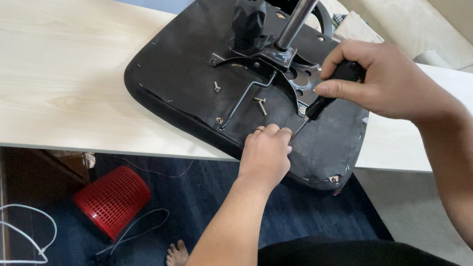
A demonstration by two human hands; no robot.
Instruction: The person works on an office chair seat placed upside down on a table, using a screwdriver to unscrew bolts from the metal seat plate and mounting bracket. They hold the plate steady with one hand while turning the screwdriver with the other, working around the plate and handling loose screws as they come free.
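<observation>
Two hands are seen at an upturned chair seat that lies on a pale wooden worktop, its near edge overhanging the worktop's front. At the far left, white cables are looped on the floor, and a red mesh bin lies tipped on the dark blue carpet under the worktop. A bare foot is seen on the carpet just right of the bin. On the seat's black underside a metal plate is fixed, with a black lever and a chrome column rising from it toward the top edge. A loose bolt lies on the underside beside the plate's near edge, and a screw head is seen to its left. The left hand is curled closed, its fingertips pressed on the seat's fabric just beside the tool's tip; whether anything is pinched there cannot be told. The right hand is wrapped tightly around the black handle of a screwdriver, which is slanted down and leftward so that its tip meets the seat at the plate's near right corner, just beside the left hand's fingers. At the far right a cream sofa is seen beyond the worktop
</observation>
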